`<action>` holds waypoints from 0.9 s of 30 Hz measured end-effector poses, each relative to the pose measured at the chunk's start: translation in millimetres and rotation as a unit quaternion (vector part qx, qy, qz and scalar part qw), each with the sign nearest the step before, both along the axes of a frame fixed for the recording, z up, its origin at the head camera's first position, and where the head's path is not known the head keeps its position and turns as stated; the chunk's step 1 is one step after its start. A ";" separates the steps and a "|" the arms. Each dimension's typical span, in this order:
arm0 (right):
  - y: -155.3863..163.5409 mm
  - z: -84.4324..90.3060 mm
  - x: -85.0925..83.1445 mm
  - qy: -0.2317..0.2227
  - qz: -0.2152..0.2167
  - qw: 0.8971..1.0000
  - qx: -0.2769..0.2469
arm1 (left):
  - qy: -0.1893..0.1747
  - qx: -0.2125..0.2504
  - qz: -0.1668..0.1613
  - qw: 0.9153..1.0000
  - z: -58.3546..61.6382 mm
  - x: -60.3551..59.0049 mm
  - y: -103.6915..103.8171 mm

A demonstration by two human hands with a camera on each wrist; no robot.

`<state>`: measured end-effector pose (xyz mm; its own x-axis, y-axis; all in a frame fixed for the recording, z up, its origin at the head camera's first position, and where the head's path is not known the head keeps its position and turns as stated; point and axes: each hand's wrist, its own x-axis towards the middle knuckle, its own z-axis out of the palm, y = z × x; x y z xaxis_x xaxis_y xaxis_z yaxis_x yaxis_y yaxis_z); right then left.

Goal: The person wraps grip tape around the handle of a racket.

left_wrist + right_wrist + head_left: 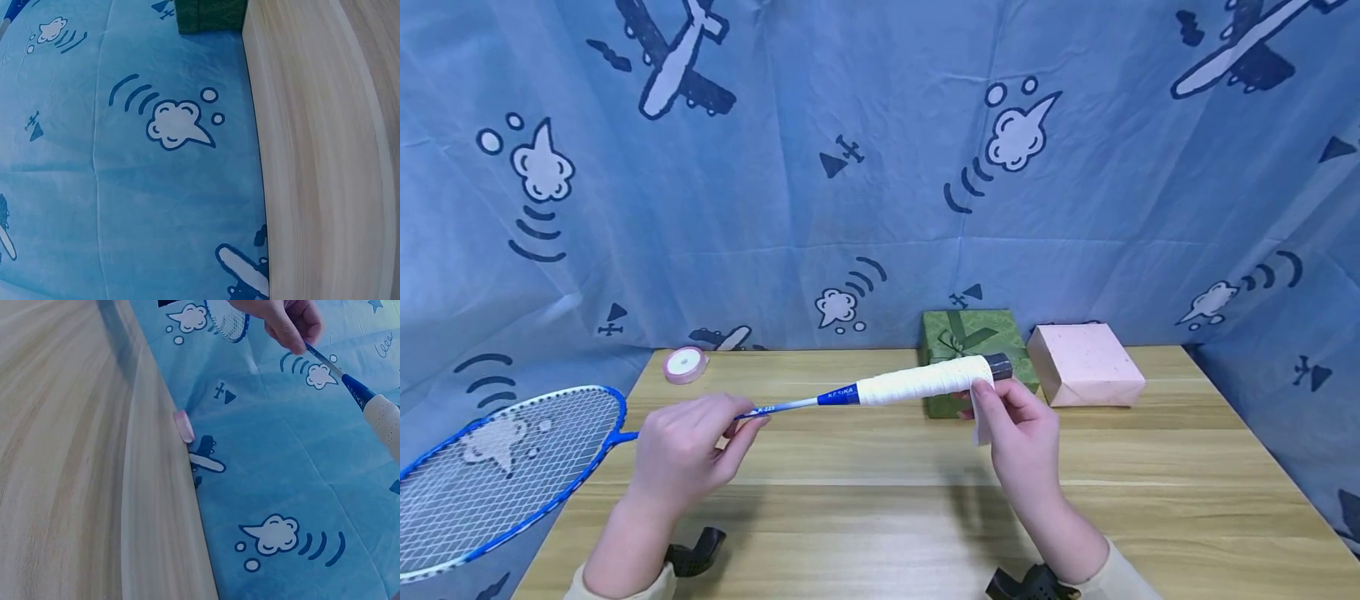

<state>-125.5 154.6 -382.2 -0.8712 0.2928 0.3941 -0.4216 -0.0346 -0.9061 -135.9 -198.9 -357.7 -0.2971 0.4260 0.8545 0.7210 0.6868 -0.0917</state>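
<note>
A blue and white badminton racket (838, 396) is held level above the table, its strung head to the left. My left hand (688, 446) pinches the thin shaft between thumb and fingers. White grip tape (917, 383) covers most of the handle, while the dark butt end (1000, 366) shows bare. By that end, my right hand (1026, 433) pinches the loose tail of the tape, which hangs below its thumb. The right wrist view shows the left hand (290, 325) on the shaft; neither hand appears in the left wrist view.
Behind the handle stands a green gift box (977, 333) with a ribbon bow, beside a pink wrapped box (1086, 362). A pink-rimmed ribbon roll (685, 365) lies at the wooden table's (865, 517) back left. A blue patterned curtain (880, 167) hangs behind.
</note>
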 end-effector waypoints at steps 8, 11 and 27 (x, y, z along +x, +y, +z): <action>2.1 0.2 -0.8 0.010 -0.025 1.000 0.015 | -0.013 0.001 -0.003 1.000 -3.5 -1.1 -0.2; 2.8 0.1 -0.1 0.019 -0.034 0.999 0.024 | -0.004 0.008 -0.004 1.000 -3.0 -1.4 0.2; 3.9 0.8 3.8 0.043 -0.006 0.999 -0.009 | -0.008 0.040 -0.009 0.999 -0.6 -1.5 2.0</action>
<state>-121.7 158.5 -381.4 -0.8305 0.3111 0.4620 -0.4982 -0.0439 -0.8660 -137.4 -196.9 -358.3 -0.3050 0.3615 0.8811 0.7338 0.6790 -0.0246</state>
